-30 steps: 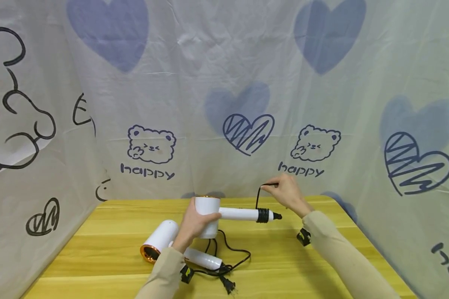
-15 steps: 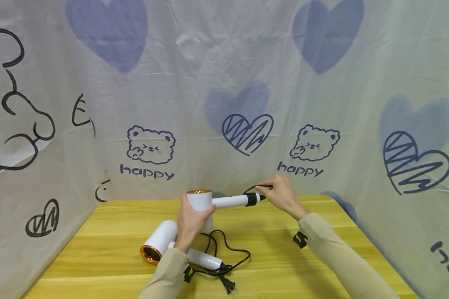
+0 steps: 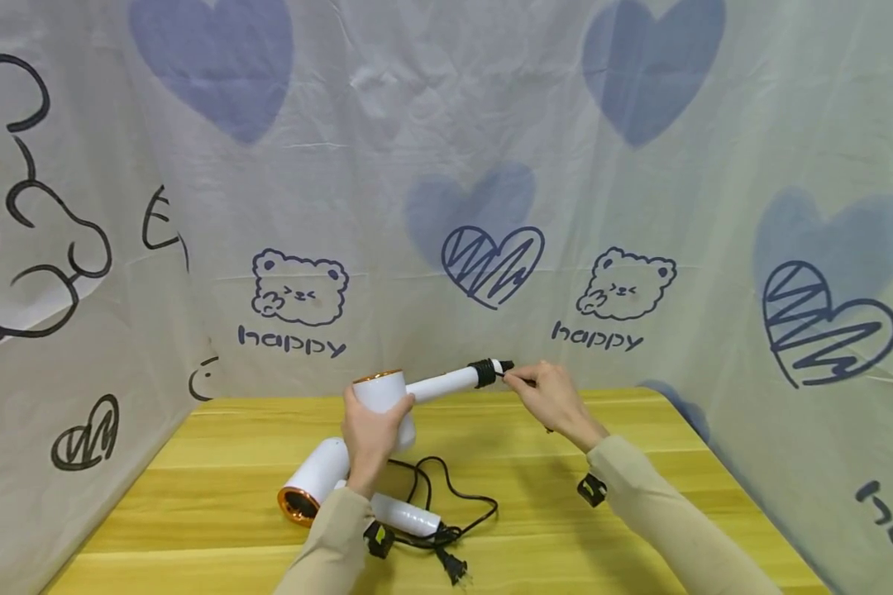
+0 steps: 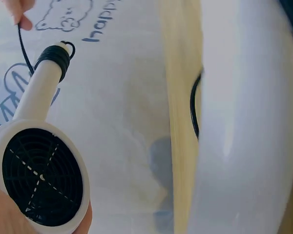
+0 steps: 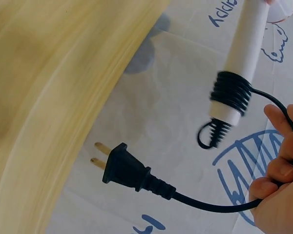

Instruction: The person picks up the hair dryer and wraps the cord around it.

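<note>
The dryer (image 3: 441, 385) is white, copper-rimmed at one mouth (a dark round grille (image 4: 41, 176) fills the other), held aloft with its handle (image 5: 245, 41) slanting upward. Black cord (image 5: 231, 93) winds in tight coils around the dryer's handle near its tip; an unwound stretch runs to a two-pin plug (image 5: 124, 168), apart from the dryer.

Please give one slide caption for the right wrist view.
Right hand holds a black cord partly wound around a white handle, its plug free.
</note>
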Tool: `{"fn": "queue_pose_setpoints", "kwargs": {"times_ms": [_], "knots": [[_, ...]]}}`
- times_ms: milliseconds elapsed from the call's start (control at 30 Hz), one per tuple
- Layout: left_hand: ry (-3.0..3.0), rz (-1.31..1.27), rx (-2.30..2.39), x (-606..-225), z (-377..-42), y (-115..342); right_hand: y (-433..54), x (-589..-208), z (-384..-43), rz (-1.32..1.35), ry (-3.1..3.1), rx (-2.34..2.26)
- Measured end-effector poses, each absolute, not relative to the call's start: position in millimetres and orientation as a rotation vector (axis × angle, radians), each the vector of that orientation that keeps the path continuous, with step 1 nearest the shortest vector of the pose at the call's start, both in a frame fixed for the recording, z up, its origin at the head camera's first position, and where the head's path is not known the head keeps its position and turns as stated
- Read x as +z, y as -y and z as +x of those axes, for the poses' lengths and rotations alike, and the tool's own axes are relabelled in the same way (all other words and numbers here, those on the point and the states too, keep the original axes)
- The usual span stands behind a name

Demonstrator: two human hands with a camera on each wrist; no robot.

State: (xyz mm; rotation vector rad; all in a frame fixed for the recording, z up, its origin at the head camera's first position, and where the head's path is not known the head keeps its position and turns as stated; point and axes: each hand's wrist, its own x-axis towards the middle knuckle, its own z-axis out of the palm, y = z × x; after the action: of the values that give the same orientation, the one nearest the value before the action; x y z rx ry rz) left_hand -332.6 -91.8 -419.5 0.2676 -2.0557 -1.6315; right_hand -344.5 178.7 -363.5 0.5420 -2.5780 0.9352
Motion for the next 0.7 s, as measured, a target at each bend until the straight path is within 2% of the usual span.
{"fn": "queue_pose_setpoints", "kwargs": {"times_ms": [333, 700], "knots": [[1.804, 0.366, -2.103, -418, -338, 94, -176, -378, -340, 0.677, 2.655, 0.964], [1.701, 0.363, -2.374, -413, -342, 107, -205, -389, -352, 0.883, 2.864, 1.363]]}}
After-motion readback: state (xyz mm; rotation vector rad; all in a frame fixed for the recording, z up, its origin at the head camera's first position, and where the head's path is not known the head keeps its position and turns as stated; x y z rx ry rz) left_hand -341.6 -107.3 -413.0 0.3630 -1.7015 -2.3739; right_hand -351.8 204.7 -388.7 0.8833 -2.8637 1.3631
